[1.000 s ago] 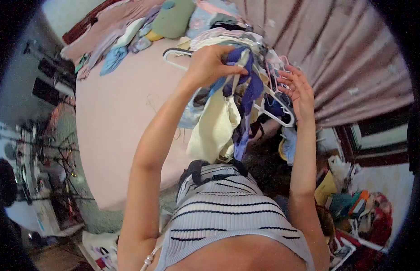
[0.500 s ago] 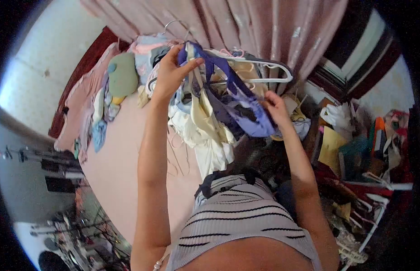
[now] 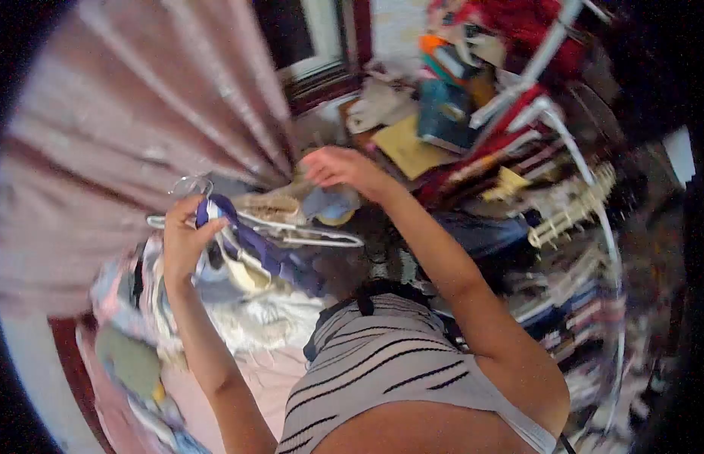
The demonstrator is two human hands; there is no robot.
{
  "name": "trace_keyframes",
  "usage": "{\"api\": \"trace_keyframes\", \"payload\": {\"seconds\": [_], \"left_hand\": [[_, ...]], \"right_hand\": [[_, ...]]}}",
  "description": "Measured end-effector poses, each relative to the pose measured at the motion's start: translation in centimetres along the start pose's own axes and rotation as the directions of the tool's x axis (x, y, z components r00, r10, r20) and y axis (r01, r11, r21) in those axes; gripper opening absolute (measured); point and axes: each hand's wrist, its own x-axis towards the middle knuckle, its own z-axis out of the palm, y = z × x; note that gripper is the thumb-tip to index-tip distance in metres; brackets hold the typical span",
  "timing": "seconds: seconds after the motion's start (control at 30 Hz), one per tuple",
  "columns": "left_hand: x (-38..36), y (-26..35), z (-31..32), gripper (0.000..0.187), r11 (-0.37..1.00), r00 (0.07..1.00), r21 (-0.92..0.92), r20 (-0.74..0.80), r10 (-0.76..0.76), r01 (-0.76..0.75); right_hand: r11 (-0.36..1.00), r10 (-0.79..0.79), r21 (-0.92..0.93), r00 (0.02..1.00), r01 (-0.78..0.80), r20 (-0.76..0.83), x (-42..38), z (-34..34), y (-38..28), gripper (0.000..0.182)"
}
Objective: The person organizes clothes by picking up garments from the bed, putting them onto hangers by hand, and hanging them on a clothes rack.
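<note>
My left hand [image 3: 187, 238] pinches the top of a purple garment [image 3: 253, 246] just below a metal hanger hook [image 3: 191, 183]. The straps hang down to the right from its fingers. White and cream clothes [image 3: 272, 318] lie below. Raised to the right, my right hand [image 3: 338, 168] has its fingers loosely spread with nothing seen in them; it is apart from the purple garment. Between and below the hands is a white hanger [image 3: 321, 238].
A pink curtain [image 3: 140, 106] hangs at the left. Below it are a pink bed surface [image 3: 253, 386] and a green cap-like item [image 3: 128, 359]. At the right stand a yellow sheet [image 3: 412, 144], a dark teal box [image 3: 445, 113] and a white rack pole [image 3: 605, 227] near hung clothes.
The view has turned right, bringing more of the rack and shelf items in. My right hand has let go of the purple garment and moved up and away; my left hand still holds its top.
</note>
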Motion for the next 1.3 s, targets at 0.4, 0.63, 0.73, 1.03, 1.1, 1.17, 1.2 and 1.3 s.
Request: {"api": "trace_keyframes", "payload": {"seconds": [0.4, 0.63, 0.73, 1.03, 1.1, 1.17, 1.2, 1.3], "left_hand": [[3.2, 3.4, 9.8, 0.037, 0.945, 0.795, -0.155, 0.512, 0.325, -0.287], [4.1, 3.7, 15.6, 0.034, 0.806, 0.659, -0.359, 0.464, 0.592, -0.471], [4.7, 4.3, 18.0, 0.02, 0.893, 0.727, -0.405, 0.552, 0.409, -0.195], [5.8, 3.0, 23.0, 0.025, 0.786, 0.808, -0.567, 0.329, 0.489, -0.245], [4.9, 3.0, 23.9, 0.039, 0.815, 0.847, -0.544, 0.323, 0.422, -0.199], [4.6, 2.2, 24.8, 0.051, 0.798, 0.832, -0.584, 0.362, 0.421, -0.149], [4.2, 2.1, 25.1, 0.053, 0.81, 0.835, -0.572, 0.379, 0.398, -0.126], [4.0, 1.3, 26.2, 0.056, 0.8, 0.816, -0.589, 0.402, 0.415, -0.117]], "right_hand": [[0.692, -0.348, -0.712, 0.92, 0.121, -0.182, -12.4, 9.4, -0.3, 0.031], [0.958, -0.173, -0.288, 0.818, 0.009, -0.549, -18.4, 11.9, -2.0, 0.02], [0.956, -0.207, -0.292, 0.755, 0.022, -0.622, -21.3, 11.9, -3.6, 0.021], [0.965, -0.261, -0.22, 0.591, 0.142, -0.763, -26.7, 10.8, -4.4, 0.025], [0.96, -0.282, -0.228, 0.548, 0.165, -0.788, -26.6, 10.6, -4.3, 0.026], [0.963, -0.268, -0.198, 0.556, 0.184, -0.787, -26.8, 9.8, -4.2, 0.026], [0.951, -0.303, -0.217, 0.534, 0.22, -0.789, -26.4, 9.9, -4.2, 0.026], [0.958, -0.286, -0.222, 0.549, 0.181, -0.785, -26.6, 9.8, -4.2, 0.026]]}}
